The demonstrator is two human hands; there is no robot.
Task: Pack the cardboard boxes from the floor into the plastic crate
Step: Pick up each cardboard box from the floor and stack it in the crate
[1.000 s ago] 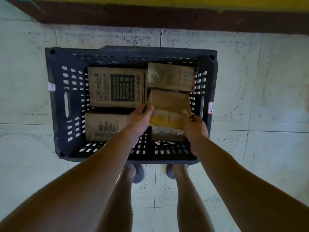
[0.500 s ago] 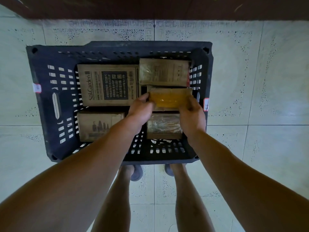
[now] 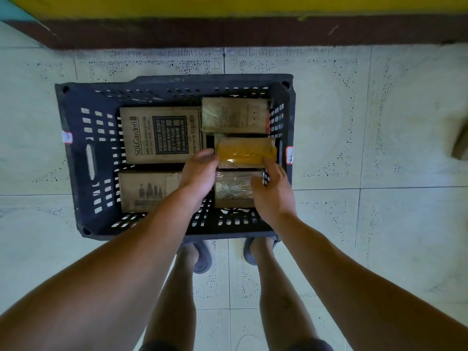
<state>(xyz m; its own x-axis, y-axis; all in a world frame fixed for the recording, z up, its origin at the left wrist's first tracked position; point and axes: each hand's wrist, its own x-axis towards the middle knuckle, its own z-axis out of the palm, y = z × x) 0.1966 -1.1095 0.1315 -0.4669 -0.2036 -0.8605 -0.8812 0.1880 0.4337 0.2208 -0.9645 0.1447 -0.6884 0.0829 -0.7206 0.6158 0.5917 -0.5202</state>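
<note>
Yellow-taped box (image 3: 244, 151) sits in the crate (image 3: 76, 158), both hands' (image 3: 200, 173) (image 3: 272, 191) fingers loosely touching its ends to square it.

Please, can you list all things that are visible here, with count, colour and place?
crate: 1, dark blue, on the floor, centre
boxes: 5, brown, in the crate; SukGarden box far left, bottle box near left, far box, yellow-taped box and near box on the right
floor: pale tiles
brown thing: 1, right edge, cut off
shoes: 2, grey, below the crate
left hand, right hand: at the yellow-taped box's ends
</note>
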